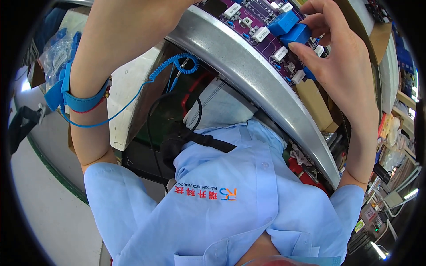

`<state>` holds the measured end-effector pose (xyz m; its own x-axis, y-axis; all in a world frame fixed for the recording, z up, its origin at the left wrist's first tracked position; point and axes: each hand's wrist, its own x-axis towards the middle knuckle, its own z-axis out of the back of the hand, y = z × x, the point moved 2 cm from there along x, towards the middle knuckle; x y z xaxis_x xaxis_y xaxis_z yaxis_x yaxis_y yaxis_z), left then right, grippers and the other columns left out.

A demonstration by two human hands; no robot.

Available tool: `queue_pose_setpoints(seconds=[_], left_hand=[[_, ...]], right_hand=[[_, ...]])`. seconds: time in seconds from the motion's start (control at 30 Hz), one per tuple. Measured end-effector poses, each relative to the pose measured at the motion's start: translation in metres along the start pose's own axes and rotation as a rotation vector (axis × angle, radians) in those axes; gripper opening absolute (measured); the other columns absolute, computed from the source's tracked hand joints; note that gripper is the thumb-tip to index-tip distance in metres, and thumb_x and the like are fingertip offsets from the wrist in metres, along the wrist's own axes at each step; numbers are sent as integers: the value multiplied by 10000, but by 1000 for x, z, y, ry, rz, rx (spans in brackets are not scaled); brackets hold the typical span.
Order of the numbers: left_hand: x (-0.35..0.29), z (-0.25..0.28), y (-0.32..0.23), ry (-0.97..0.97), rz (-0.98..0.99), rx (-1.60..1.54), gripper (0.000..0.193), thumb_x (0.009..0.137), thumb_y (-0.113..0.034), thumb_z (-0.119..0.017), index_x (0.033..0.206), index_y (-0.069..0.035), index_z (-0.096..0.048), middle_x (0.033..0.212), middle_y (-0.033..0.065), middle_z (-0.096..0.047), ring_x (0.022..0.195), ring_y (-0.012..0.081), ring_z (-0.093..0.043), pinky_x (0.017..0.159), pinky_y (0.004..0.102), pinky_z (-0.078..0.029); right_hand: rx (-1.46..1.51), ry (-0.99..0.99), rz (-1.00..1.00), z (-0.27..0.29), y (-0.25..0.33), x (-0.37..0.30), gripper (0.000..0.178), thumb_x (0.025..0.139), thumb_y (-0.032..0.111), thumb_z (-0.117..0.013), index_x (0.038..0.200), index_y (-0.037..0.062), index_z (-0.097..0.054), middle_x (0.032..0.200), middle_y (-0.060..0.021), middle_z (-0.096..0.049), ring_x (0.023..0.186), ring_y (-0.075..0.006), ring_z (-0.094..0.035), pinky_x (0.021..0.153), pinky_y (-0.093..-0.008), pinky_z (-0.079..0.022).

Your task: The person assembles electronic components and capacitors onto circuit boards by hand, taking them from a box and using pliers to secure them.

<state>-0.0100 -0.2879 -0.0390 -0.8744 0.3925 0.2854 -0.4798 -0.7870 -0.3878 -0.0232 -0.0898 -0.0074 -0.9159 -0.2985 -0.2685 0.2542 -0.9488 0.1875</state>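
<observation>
A purple circuit board [242, 30] lies at the top of the view, set with white block-shaped parts [261, 34], small blue discs and two large blue box capacitors. My right hand [339, 53] reaches over the board's right part. Its thumb and fingers close around the nearer blue box capacitor [296, 35], which sits beside the other blue capacitor [282, 23]. At the upper left my left hand [155, 15] runs out past the top edge, so its fingers are hidden. A blue wrist strap [86, 104] circles my left wrist.
A curved-looking silver metal edge [248, 57] runs between the board and my body. From the strap a blue coiled cord [177, 60] hangs below that edge. A brown cardboard piece [315, 104] sits beneath the right hand, and plastic bags [60, 55] lie at far left.
</observation>
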Motion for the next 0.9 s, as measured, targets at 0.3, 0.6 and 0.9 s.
queue_pose_setpoints(seconds=[0.3,0.6,0.9], left_hand=[[-8,-11,19,-45,-69,-56,301,916,-233,-653,1115,-12,-607,889,107,-648,714,171,-536,652,291,-450],[-1,1,-11,-15,10,93,340,900,-285,-683,1111,-27,-620,916,82,-644,775,175,-491,736,289,-406],[8,-12,-18,65,-291,-122,333,816,-63,-687,1147,-38,-669,1078,56,-653,949,189,-519,899,289,-380]], right_hand=[[-70,65,-8,4,10,12,461,732,68,-777,1072,11,-472,890,-162,-616,842,-274,-661,721,-346,-531],[-42,42,96,4,-4,12,413,783,115,-752,1051,-33,-474,890,-190,-626,809,-288,-661,692,-352,-532],[180,-76,156,-25,-103,-45,495,709,40,-769,1139,64,-524,903,-111,-624,724,-230,-595,656,-348,-492]])
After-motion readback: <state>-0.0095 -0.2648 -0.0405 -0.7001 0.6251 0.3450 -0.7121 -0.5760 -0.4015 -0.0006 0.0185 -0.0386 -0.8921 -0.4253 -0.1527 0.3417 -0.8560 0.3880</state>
